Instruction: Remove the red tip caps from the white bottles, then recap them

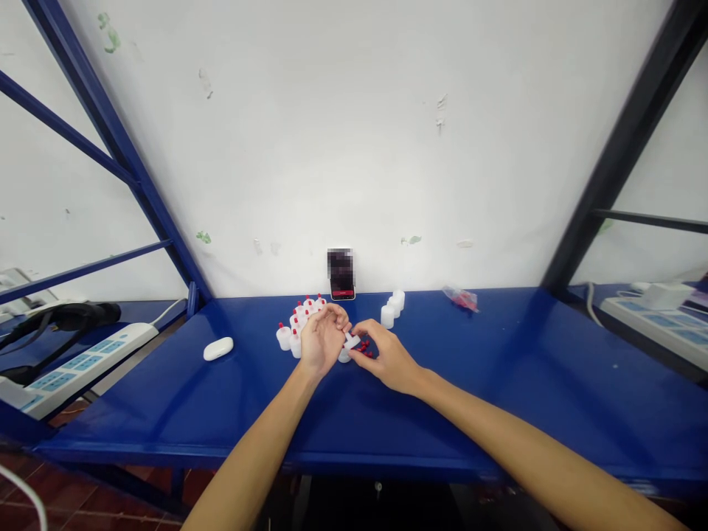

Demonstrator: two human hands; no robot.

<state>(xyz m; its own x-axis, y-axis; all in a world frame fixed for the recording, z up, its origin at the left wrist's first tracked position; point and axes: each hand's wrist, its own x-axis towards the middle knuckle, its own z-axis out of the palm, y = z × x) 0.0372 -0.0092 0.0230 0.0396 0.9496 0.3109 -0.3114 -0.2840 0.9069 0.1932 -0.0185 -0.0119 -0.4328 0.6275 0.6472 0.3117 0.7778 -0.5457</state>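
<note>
My right hand [390, 359] pinches a white nozzle top [352, 341] between thumb and fingers. Just below it a white bottle [344, 357] shows in part; whether the two touch I cannot tell. My left hand [325, 339] is turned palm up close beside the nozzle top, its fingers loosely curled and apart, and I see nothing held in it. Several small red caps [365, 346] lie by my right fingertips, partly hidden by them. Left of my left hand stands a group of white bottles [284, 338] with red tips, some behind the hand.
Several white bottles without red tips [387, 317] stand in a row at the back. A clear bag with red pieces [462, 299] lies farther right. A phone [341, 274] leans on the wall. A white oval case [218, 349] rests on the blue table [232, 413] at left.
</note>
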